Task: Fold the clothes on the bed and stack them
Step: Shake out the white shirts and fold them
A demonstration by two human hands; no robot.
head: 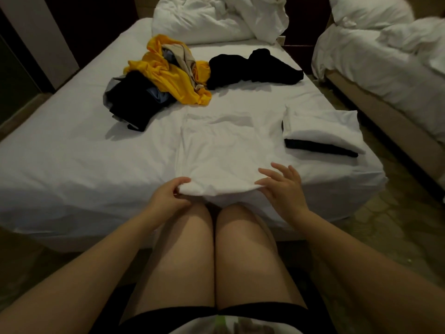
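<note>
A white garment (pixel 224 150) lies flat on the bed (pixel 72 150), folded into a long rectangle that reaches the near edge. My left hand (pixel 168 196) pinches its near left corner. My right hand (pixel 281 186) rests at the near right corner with fingers spread. To the right sits a stack of folded clothes (pixel 322 133), white on top with a black piece beneath. Farther back lie unfolded clothes: a yellow and beige heap (pixel 173 73), a dark heap (pixel 134 100) and a black garment (pixel 252 68).
A crumpled white duvet and pillows (pixel 216 18) fill the head of the bed. A second bed (pixel 385 59) stands to the right across a narrow floor gap. My bare knees (pixel 216 237) press against the bed's near edge.
</note>
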